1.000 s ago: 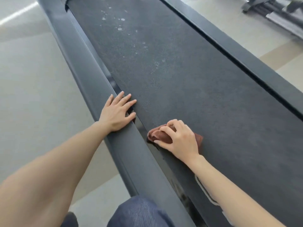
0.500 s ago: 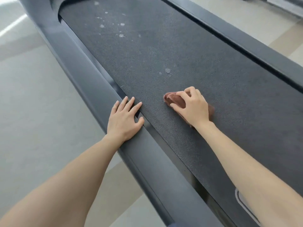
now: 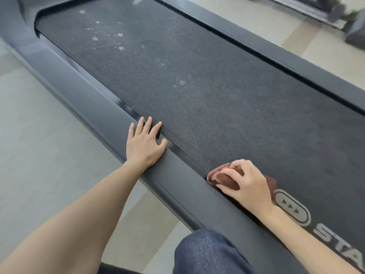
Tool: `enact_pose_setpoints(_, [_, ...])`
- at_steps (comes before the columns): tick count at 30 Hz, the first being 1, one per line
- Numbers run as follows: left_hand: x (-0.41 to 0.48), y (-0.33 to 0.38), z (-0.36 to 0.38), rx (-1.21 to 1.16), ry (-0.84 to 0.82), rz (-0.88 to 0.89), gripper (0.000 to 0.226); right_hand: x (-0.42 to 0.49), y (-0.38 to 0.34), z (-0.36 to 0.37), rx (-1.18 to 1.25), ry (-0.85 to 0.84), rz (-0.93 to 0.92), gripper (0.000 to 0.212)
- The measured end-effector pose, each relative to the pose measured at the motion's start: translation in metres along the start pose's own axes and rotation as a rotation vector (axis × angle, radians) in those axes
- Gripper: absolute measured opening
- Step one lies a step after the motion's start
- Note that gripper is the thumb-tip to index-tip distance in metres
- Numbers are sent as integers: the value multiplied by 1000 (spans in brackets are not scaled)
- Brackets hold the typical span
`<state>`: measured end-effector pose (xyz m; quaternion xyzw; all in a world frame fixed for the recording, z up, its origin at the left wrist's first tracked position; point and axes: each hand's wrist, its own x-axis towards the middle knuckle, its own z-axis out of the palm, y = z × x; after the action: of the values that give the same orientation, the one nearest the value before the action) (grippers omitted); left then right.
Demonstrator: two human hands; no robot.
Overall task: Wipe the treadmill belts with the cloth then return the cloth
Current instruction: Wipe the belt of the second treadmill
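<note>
A dark textured treadmill belt (image 3: 227, 107) runs from the lower right to the upper left, with several pale spots (image 3: 120, 47) near its far end. My right hand (image 3: 248, 184) grips a bunched brown cloth (image 3: 223, 177) with curled fingers and holds it down on the belt at its left edge. My left hand (image 3: 144, 145) lies flat with spread fingers on the grey left side rail (image 3: 88, 107), its fingertips reaching the belt's edge.
The right side rail (image 3: 276, 58) borders the belt on the far side. A grey logo with arrows (image 3: 290, 208) is printed on the belt by my right wrist. My knee in blue denim (image 3: 207, 254) is at the bottom. Another machine's base (image 3: 335, 10) stands at the top right on the tiled floor.
My right hand has drawn the cloth back toward me and to the belt's left edge, after pushing it forward half a second ago. My left hand stays on the rail.
</note>
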<state>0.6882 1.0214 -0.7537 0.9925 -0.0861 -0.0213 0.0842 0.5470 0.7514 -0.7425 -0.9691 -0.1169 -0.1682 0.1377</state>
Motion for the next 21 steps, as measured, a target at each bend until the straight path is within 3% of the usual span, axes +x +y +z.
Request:
enact_pose_setpoints(5, [18,-22,-4,-27,-27,86,51,109,-30,50,-2,-21,26,32])
enact_pose_setpoints(10, [55,-77,-16,24,-35,125,49,188,-19,85,-150,-40,280,41])
enact_pose_setpoints(13, [56,-77,-14,8,12,143,49,190,-20,86,-135,-3,316,41])
enact_pose_setpoints(21, [54,-76,-16,-14,16,155,49,123,-49,52,-145,-73,152,43])
